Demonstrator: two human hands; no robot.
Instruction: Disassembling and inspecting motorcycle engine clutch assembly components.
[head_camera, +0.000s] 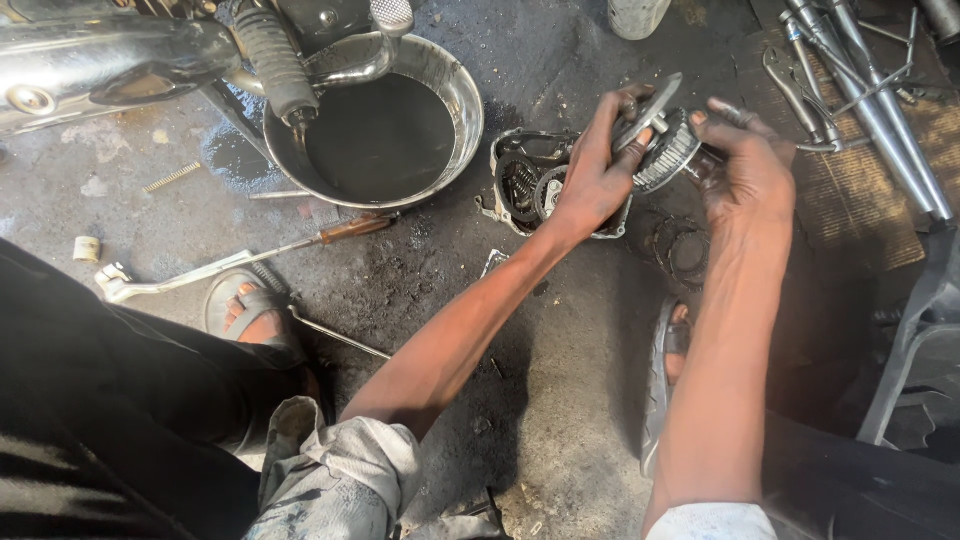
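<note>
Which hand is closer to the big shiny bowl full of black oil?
Left. The left hand holds a flat metal disc just to the right of the bowl. The right hand grips the toothed round part farther right, beyond the left hand.

At twelve o'clock I count one oil-filled steel bowl; at nine, one screwdriver and one kick lever.

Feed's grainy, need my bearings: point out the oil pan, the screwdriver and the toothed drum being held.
oil pan (462, 88), head view, bare right rim.
screwdriver (352, 228), head view, brown handle.
toothed drum (672, 152), head view, ribbed outer wall between both hands.
</note>
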